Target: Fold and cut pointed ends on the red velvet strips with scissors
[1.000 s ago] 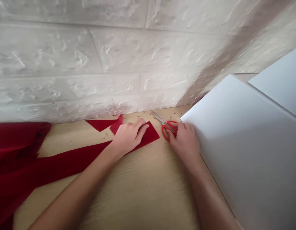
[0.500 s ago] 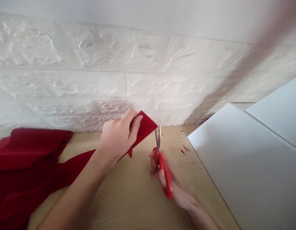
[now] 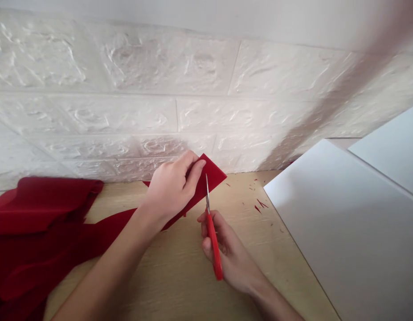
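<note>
My left hand (image 3: 174, 185) pinches a strip of red fabric (image 3: 211, 175) between thumb and fingers, its pointed end sticking out to the right. Fingers of my right hand (image 3: 226, 249) are wrapped round the red handles of a pair of scissors (image 3: 214, 245). The scissors point upward, their blades overlapping the strip's lower edge in view, just right of my left thumb. Whether the blades touch the fabric I cannot tell. Behind my left wrist the strip runs left towards a larger heap of red fabric (image 3: 42, 209).
Small red scraps (image 3: 258, 207) lie on the light wooden table (image 3: 166, 276) to the right. White panels (image 3: 343, 214) stand or lie along the right side. A white brick-patterned wall (image 3: 206, 113) rises behind the table.
The scissors have moved left, from the strip's tip to its lower edge, and their blades have come together. My left hand and the strip have shifted slightly right.
</note>
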{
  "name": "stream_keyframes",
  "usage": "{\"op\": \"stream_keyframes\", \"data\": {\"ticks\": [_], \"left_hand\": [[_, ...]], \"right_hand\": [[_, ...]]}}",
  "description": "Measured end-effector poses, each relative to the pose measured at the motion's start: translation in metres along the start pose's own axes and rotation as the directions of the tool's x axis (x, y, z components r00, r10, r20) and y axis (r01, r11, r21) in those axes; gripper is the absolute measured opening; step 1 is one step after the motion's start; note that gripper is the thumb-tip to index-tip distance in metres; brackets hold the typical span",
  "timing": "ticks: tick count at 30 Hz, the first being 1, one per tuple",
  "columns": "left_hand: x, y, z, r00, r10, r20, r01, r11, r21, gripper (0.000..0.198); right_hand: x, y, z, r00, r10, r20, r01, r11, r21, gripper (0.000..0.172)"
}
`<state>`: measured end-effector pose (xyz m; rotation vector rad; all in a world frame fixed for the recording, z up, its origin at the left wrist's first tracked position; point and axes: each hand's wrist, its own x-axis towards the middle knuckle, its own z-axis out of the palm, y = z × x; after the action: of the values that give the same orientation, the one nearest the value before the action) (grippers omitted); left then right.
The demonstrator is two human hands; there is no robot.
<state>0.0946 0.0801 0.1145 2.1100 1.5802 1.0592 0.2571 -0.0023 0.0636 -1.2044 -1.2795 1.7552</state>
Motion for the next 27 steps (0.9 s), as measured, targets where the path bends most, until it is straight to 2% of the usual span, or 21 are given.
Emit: {"op": "stream_keyframes", "data": {"ticks": [4, 7, 16, 27], "left_hand": [[0.002, -0.003, -0.002, 0.999, -0.019, 0.035, 0.022, 0.996, -0.084, 0.034], [0.003, -0.004, -0.002, 0.997, -0.032, 0.069, 0.039, 0.993, -0.115, 0.034], [0.005, -0.006, -0.002, 0.991, -0.063, 0.121, 0.084, 0.981, -0.176, 0.035], [0.005, -0.007, -0.002, 0.984, -0.091, 0.152, 0.121, 0.971, -0.205, 0.034]], "right_hand": [[0.001, 0.002, 0.0, 0.999, -0.036, -0.019, 0.036, 0.999, 0.003, 0.038], [0.002, 0.005, -0.002, 0.997, -0.075, -0.032, 0.074, 0.997, -0.037, 0.034], [0.004, 0.01, -0.002, 0.991, -0.124, -0.057, 0.117, 0.987, -0.115, 0.03], [0.006, 0.016, -0.002, 0.991, -0.119, -0.065, 0.112, 0.989, -0.092, 0.034]]}}
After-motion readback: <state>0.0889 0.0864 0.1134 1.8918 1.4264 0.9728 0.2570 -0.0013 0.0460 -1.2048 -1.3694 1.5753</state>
